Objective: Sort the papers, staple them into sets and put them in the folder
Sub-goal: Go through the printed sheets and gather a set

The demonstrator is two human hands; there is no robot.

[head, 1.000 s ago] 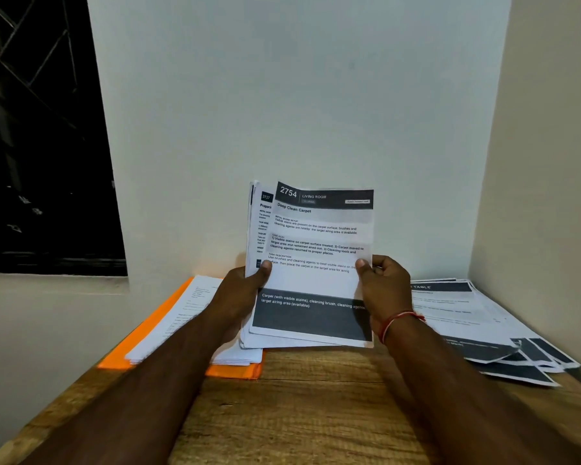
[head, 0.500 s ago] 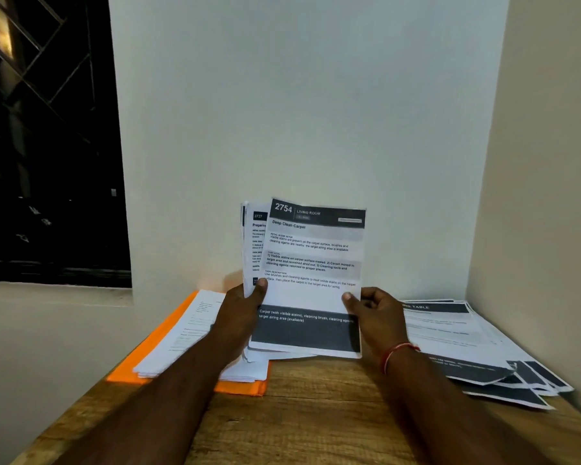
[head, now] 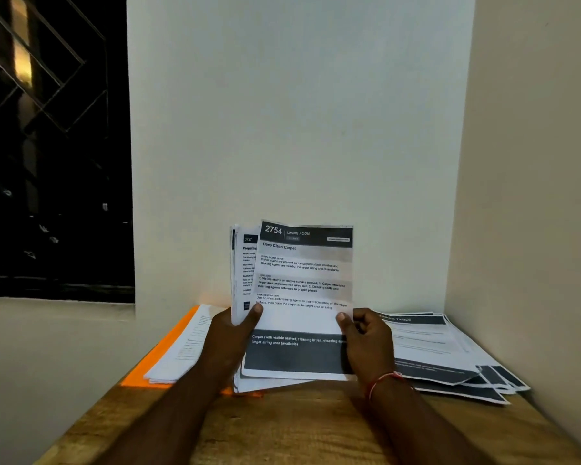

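Clamps a held stack of papers upright in the left hand, thumb pressed on its front near the lower left edge. Pinches the front sheet, headed 2754, at its right edge with thumb and fingers of the right hand. Holds both just above the wooden table, between the orange folder at left and the spread sheets at right.

Risks creasing or tearing the front sheet if pulled sideways against the left thumb. Risks dragging a second page along if that thumb slackens. Could also let the loose lower edges fan out and slide, mixing sorted with unsorted.

Reaches forward with both forearms, wrists raised, palms turned inward toward each other.
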